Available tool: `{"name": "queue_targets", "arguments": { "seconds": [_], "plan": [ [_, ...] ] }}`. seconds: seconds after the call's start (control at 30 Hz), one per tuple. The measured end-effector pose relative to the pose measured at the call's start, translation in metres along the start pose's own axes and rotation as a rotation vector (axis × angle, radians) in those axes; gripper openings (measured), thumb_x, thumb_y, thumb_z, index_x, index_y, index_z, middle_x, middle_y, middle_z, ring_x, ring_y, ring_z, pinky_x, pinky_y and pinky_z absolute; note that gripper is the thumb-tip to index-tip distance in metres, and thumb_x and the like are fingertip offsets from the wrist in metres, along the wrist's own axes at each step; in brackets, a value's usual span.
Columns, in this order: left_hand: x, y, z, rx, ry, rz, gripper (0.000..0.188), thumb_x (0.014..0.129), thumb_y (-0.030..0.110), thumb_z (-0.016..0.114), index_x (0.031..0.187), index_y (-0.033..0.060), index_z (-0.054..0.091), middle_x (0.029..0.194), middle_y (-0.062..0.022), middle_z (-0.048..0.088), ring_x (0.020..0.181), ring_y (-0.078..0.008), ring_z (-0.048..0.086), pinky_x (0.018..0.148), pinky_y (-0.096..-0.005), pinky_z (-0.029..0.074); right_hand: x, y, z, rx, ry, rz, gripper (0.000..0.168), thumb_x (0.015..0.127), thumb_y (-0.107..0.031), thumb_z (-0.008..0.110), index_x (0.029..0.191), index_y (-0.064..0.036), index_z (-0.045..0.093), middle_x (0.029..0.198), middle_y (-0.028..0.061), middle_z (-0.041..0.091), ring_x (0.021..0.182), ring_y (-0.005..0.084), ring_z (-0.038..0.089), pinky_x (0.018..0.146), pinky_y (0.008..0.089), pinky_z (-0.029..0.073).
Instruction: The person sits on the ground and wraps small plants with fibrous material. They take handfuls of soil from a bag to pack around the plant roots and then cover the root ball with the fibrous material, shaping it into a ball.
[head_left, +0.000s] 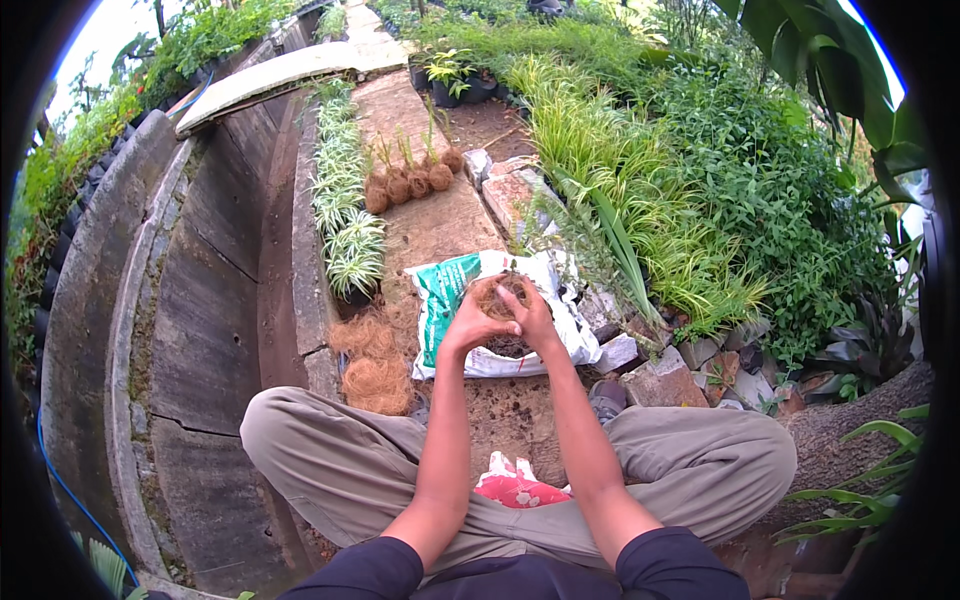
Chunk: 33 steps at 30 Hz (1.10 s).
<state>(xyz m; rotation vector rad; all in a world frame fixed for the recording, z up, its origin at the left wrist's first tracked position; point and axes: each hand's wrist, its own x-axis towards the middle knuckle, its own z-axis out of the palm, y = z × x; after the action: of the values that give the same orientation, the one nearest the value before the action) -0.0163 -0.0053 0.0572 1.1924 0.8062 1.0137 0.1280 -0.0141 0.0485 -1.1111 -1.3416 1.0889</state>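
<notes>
Both of my hands cup a ball of brown coconut fibre (498, 298) above an opened plastic soil bag. My left hand (478, 319) wraps its left side, and my right hand (534, 315) covers the right, with a thumb across the fibre. Dark matter shows at the ball's top; whether a plant stem is in it I cannot tell. Below lies the white and green soil bag (439, 300), bearing writing, with dark potting soil (510, 346) in its opening. Loose coconut fibre mats (377, 385) rest on the ground left of the bag.
Several fibre-wrapped root balls with shoots (418, 180) stand ahead on the concrete path. Variegated spider plants (337, 187) line its left edge beside a deep concrete drain (210, 300). Broken stones (664, 379) and grassy plants (645, 165) border the right. Red patterned cloth (519, 489) lies between my legs.
</notes>
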Motion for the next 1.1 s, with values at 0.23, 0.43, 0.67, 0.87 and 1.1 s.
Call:
{"name": "queue_targets", "arguments": {
  "seconds": [0.23, 0.43, 0.67, 0.87, 1.1],
  "plan": [
    [0.003, 0.017, 0.011, 0.233, 0.056, 0.021, 0.09, 0.055, 0.002, 0.09, 0.133, -0.0049, 0.046, 0.117, -0.0134, 0.062, 0.101, -0.0193, 0.061, 0.087, -0.0329, 0.054, 0.002, -0.013, -0.018, -0.234, -0.207, 0.183, 0.057, 0.1, -0.043, 0.035, 0.149, -0.013, 0.03, 0.152, 0.0326, 0.013, 0.143, 0.0469, 0.003, 0.117, 0.0486, 0.005],
    [0.007, 0.016, 0.032, 0.421, 0.013, 0.07, 0.068, 0.063, 0.008, 0.086, 0.123, -0.0035, 0.055, 0.112, -0.0106, 0.065, 0.096, -0.0178, 0.062, 0.086, -0.0324, 0.051, 0.013, -0.017, -0.042, -0.918, -0.523, -0.032, 0.053, 0.104, -0.035, 0.026, 0.151, -0.011, 0.021, 0.151, 0.0289, 0.022, 0.142, 0.0446, 0.016, 0.116, 0.0519, 0.015],
    [0.03, -0.004, 0.088, 0.281, -0.048, 0.156, 0.041, 0.079, 0.009, 0.071, 0.116, -0.0025, 0.057, 0.106, -0.0082, 0.066, 0.09, -0.0155, 0.061, 0.083, -0.0321, 0.05, -0.013, -0.076, -0.065, -0.851, -0.127, 0.4, 0.097, 0.09, -0.073, 0.022, 0.144, 0.007, 0.028, 0.15, 0.0228, 0.03, 0.141, 0.0419, 0.02, 0.114, 0.058, 0.014],
    [0.044, -0.012, 0.118, 0.311, 0.076, 0.17, 0.03, 0.092, 0.021, 0.056, 0.108, -0.0042, 0.063, 0.094, -0.0102, 0.069, 0.084, -0.0164, 0.062, 0.076, -0.0332, 0.051, -0.023, -0.101, -0.081, -1.008, -0.033, 0.389, 0.091, 0.092, -0.071, 0.019, 0.137, 0.004, 0.043, 0.137, 0.0249, 0.048, 0.137, 0.0396, 0.032, 0.114, 0.0613, 0.008],
    [0.051, -0.025, 0.113, -0.259, 0.135, 0.03, 0.026, 0.079, 0.01, 0.068, 0.101, -0.003, 0.063, 0.089, -0.0081, 0.067, 0.078, -0.0181, 0.066, 0.067, -0.03, 0.055, -0.039, -0.129, -0.128, -0.389, -0.169, 0.076, 0.05, 0.095, -0.035, 0.058, 0.132, -0.002, 0.051, 0.125, 0.0148, 0.061, 0.116, 0.0212, 0.057, 0.094, 0.0322, 0.048]
  ]
}}
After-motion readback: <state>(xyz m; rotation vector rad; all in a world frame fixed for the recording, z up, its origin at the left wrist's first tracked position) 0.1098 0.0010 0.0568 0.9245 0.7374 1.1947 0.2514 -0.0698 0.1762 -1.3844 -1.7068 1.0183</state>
